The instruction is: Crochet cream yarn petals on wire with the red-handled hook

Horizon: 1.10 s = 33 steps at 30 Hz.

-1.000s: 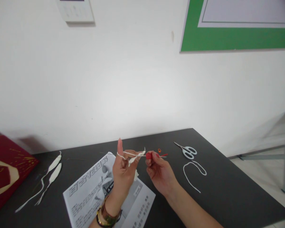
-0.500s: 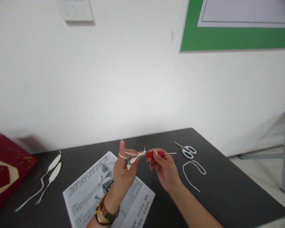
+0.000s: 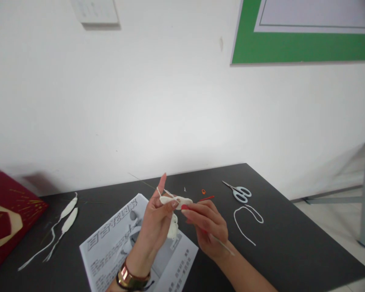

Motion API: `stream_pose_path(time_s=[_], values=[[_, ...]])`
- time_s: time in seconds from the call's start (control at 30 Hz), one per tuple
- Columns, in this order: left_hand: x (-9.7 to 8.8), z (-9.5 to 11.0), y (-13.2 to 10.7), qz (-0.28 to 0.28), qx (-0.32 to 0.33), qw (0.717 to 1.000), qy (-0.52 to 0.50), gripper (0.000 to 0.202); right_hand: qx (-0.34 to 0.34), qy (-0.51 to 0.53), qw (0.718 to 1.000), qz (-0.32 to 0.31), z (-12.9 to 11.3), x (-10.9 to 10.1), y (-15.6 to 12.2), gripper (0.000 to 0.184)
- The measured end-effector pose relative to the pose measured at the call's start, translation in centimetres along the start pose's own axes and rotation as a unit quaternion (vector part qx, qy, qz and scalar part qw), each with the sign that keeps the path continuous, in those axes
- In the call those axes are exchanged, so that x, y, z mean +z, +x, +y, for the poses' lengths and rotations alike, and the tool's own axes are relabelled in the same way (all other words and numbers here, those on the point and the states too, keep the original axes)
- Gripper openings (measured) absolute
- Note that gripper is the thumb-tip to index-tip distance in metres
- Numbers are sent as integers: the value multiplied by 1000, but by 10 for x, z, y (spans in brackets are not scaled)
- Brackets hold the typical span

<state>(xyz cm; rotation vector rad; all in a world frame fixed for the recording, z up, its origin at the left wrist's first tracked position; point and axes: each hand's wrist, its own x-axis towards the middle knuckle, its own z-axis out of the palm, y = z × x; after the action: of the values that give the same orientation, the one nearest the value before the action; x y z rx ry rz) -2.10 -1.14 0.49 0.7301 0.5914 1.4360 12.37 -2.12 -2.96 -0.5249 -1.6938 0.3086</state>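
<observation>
My left hand (image 3: 154, 221) is raised over the table, pinching a small white crocheted piece (image 3: 175, 200) between thumb and fingers, with white yarn looped over the upright forefinger. My right hand (image 3: 207, 227) is closed around a crochet hook (image 3: 222, 244) with a red grip; its metal shaft sticks out behind the hand toward the lower right. The fingertips of both hands meet at the white piece. A further bit of white crochet (image 3: 172, 227) hangs below my left hand.
A printed instruction sheet (image 3: 115, 247) lies under my hands on the black table (image 3: 292, 251). Two finished white petals (image 3: 67, 215) lie at the left beside a red box (image 3: 6, 221). Scissors (image 3: 239, 191), a loose yarn length (image 3: 246, 221) and a small orange marker (image 3: 203, 191) lie at the right.
My right hand turned the hook, so its shaft now points down-right instead of right. My left forefinger tilted to the right, and the white piece sits a little lower.
</observation>
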Motion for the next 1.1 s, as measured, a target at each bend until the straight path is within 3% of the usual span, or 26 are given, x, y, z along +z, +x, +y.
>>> stream_pose_path(time_s=[0.13, 0.3, 0.73, 1.1], values=[[-5, 10, 4, -19, 18, 999, 40, 79, 170, 168, 967, 86, -2, 5, 9, 29], [-7, 18, 3, -38, 31, 996, 75, 80, 252, 308, 909, 123, 0, 6, 15, 13], [-14, 27, 0, -64, 31, 992, 104, 74, 264, 339, 896, 112, 1, -5, 18, 9], [-17, 35, -3, -110, -56, 990, 73, 76, 236, 338, 909, 65, 5, -14, 22, 10]])
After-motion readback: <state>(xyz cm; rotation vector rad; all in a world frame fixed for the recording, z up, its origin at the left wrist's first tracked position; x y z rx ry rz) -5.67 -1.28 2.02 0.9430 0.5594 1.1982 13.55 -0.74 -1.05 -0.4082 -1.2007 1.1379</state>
